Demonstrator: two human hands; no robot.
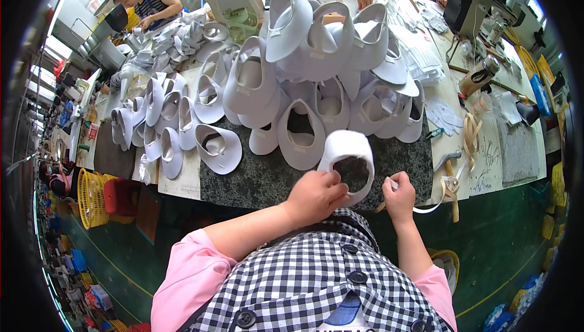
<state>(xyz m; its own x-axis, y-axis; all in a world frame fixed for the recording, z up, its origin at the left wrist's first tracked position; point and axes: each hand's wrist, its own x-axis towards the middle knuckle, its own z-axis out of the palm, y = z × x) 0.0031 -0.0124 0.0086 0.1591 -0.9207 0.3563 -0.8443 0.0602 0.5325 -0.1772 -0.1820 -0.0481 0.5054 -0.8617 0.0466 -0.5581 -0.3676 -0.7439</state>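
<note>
My left hand (319,195) grips a white sun visor (345,143) by its lower band, holding it upright at the table's near edge. To the right of it, my right hand (399,197) is closed in a pinch on a small white strip (392,183). Close by that hand, a narrow white tape (431,208) curves toward a wooden holder (451,187); whether it joins the pinched piece I cannot tell. Beyond my hands rises a tall heap of white visors (328,40), several with small pale tabs on their bands. More white visors (219,148) stand to the left.
The dark speckled table mat (261,186) lies under the heap. At right are a hammer (448,159), a steel flask (480,75) and a sewing machine (471,3). A yellow basket (91,198) stands at lower left. Co-workers (155,3) sit across the table.
</note>
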